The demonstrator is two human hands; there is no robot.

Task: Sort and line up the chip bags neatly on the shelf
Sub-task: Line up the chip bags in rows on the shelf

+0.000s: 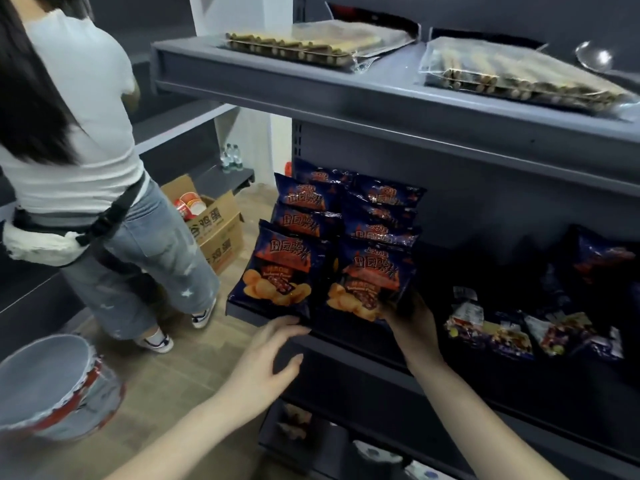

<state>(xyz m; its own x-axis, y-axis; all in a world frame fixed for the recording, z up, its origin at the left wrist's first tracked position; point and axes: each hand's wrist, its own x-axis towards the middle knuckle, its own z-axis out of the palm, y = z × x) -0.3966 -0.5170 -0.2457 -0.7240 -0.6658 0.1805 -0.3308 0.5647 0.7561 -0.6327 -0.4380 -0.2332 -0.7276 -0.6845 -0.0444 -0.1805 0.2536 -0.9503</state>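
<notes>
Dark blue chip bags with orange lettering stand in two rows on the left end of the dark middle shelf (346, 344). The front left bag (277, 271) and the front right bag (367, 282) lean at the shelf's front edge. My right hand (412, 320) grips the lower right corner of the front right bag. With fingers straight, my left hand (270, 362) reaches toward the shelf edge just below the front left bag. More dark bags (519, 327) lie in a loose heap on the right part of the same shelf.
The upper shelf (381, 88) holds clear packs of wafer rolls (304, 43). Another person (86, 168) in a white top and jeans stands at left. A cardboard box (211, 226) sits on the wooden floor and a grey bucket (52, 386) at lower left.
</notes>
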